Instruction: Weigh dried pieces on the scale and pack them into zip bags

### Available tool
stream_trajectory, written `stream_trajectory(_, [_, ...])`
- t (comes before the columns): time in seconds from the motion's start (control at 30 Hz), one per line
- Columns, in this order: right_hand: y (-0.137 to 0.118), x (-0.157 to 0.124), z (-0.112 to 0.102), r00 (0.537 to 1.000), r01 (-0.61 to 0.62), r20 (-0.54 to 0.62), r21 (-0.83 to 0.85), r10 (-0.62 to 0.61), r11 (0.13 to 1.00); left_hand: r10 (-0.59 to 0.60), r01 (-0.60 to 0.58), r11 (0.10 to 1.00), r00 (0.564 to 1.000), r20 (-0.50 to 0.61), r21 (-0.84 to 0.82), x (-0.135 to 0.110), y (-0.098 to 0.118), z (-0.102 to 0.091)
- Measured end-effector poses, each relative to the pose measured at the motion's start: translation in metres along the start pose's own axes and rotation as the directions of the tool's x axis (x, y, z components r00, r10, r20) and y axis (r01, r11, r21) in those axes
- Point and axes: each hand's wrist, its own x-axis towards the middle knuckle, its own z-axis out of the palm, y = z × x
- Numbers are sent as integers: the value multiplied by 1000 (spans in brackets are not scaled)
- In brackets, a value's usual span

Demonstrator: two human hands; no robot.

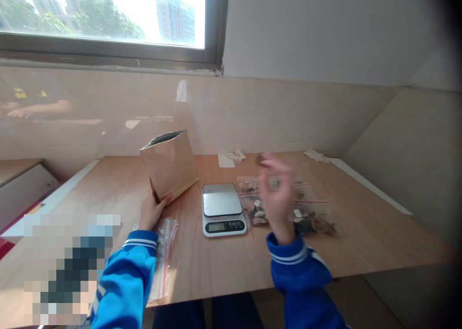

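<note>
Light wooden tabletop point(361, 232), pushed against a glossy beige tiled wall under a dark-framed window point(108, 11) with towers and trees outside. Toward the back left, standing upright with its mouth open, a brown paper pouch point(169, 167); inside, only a dark lining visible. At its lower corner, touching the paper, the left hand point(151, 211), palm low on the wood, thumb against the pouch; gripping or merely resting, impossible to tell. Just right of the pouch, a small white digital kitchen scale point(222, 208) with a bare steel platform. Right of the scale, overlapping clear zip bags with red seal strips point(310, 218), holding dark and pale dried pieces. Raised over those bags, blurred, the right hand point(276, 194), fingers loosely apart; anything pinched, impossible to tell. Near the front edge beside the left blue sleeve, flat empty clear zip bags point(164, 252). Along the wall, crumpled white paper scraps point(234, 156).
</note>
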Motion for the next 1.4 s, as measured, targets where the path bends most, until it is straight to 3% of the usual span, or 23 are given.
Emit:
stream_trajectory(0.03, [-3, -21, 24, 985, 34, 172, 11, -36, 999, 9, -9, 1000, 1000, 6, 8, 0, -1, 0])
stream_trajectory(0.07, [-5, -41, 44, 936, 58, 345, 26, -63, 998, 22, -22, 1000, 1000, 11, 11, 0, -2, 1])
stream_trajectory(0.1, [-6, -58, 59, 900, 34, 434, 7, -34, 999, 37, -37, 999, 999, 13, 12, -1, -4, 1])
stream_trajectory(0.17, [-5, -80, 69, 884, -34, 465, -38, 48, 999, 75, -75, 997, 997, 3, 8, -1, -6, 2])
stream_trajectory(0.3, [8, -86, 48, 908, -91, 407, -49, 103, 995, 128, -128, 991, 992, -17, 28, -3, -9, 2])
stream_trajectory(0.4, [24, -87, 30, 907, -70, 395, -208, 150, 976, 128, -127, 990, 992, -20, 61, -3, -10, 2])
stream_trajectory(0.53, [57, -101, 12, 867, 12, 437, -496, 237, 868, 138, -135, 988, 990, -26, 76, -4, -9, 2])
stream_trajectory(0.67, [94, -98, -7, 819, 74, 509, -550, 264, 832, 130, -129, 989, 991, -23, 67, -4, -7, 2])
stream_trajectory(0.73, [99, -87, -11, 821, 82, 506, -564, 265, 822, 102, -100, 992, 995, -21, 73, -4, -4, 2])
stream_trajectory(0.83, [74, -69, 3, 865, 38, 424, -589, 269, 807, 49, -46, 994, 998, -26, 94, -3, -2, 3])
stream_trajectory(0.9, [36, -61, 28, 867, 4, 441, -474, 233, 881, 28, -25, 994, 999, -27, 103, -3, -1, 4])
stream_trajectory(0.97, [-9, -60, 63, 813, 39, 574, -223, 99, 974, 37, -34, 996, 999, -29, 86, -3, -2, 5])
stream_trajectory(1.03, [-49, -62, 101, 741, 74, 671, -30, -35, 997, 67, -65, 997, 997, -35, 48, -3, -4, 5])
stream_trajectory(1.1, [-78, -68, 136, 670, 115, 739, -3, -76, 993, 90, -90, 996, 995, -43, 18, -3, -6, 6])
stream_trajectory(1.17, [-93, -74, 163, 613, 164, 789, -71, -45, 984, 92, -92, 996, 995, -47, 8, -3, -8, 7])
stream_trajectory(1.27, [-98, -82, 185, 578, 196, 816, -131, -7, 972, 105, -107, 993, 993, -51, -39, -2, -13, 8])
stream_trajectory(1.4, [-95, -77, 174, 584, 175, 811, -104, -18, 979, 152, -155, 978, 988, -36, -137, -2, -17, 9])
